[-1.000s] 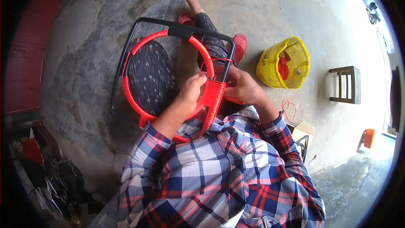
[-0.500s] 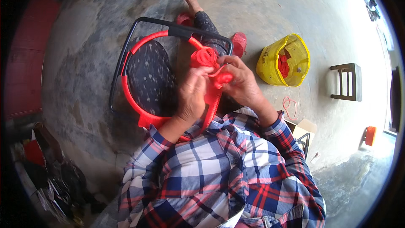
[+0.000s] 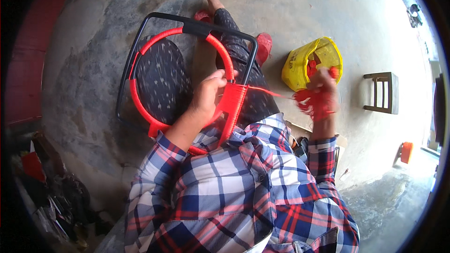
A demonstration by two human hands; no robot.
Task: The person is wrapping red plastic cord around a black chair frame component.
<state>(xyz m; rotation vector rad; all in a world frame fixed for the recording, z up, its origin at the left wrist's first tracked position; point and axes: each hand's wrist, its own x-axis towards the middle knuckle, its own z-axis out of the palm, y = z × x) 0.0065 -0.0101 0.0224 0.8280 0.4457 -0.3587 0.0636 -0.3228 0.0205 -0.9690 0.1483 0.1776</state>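
Red cord (image 3: 269,93) ran taut once my right hand (image 3: 323,89), fisted on its bundle (image 3: 313,103), swung right while my left hand (image 3: 208,94) gripped the ring (image 3: 140,107).

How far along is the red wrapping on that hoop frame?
Done: the round hoop looks fully wound in red, and a dense band of red cord covers part of the black frame. In hand: the left hand steadies the hoop by the band while the right hand pulls a cord bundle taut. Left: most of the black frame remains bare.
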